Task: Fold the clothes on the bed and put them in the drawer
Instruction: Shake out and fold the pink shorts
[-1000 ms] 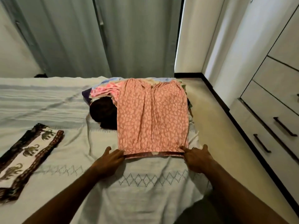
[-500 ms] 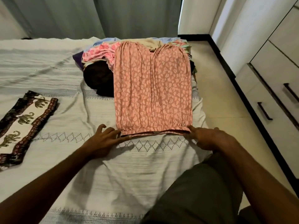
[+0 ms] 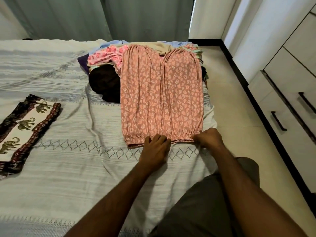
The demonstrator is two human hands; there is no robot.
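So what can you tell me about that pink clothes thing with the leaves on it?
The pink garment looks like soft, thin cloth with a pale leaf print and a gathered, stretchy hem at the near edge. It lies spread flat on the bed, its far end draped over the pile of clothes. The left hand rests on the hem's middle; the right hand pinches its right corner.

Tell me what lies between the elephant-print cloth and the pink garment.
Head view: only bare white bedspread lies between the elephant-print cloth and the pink garment.
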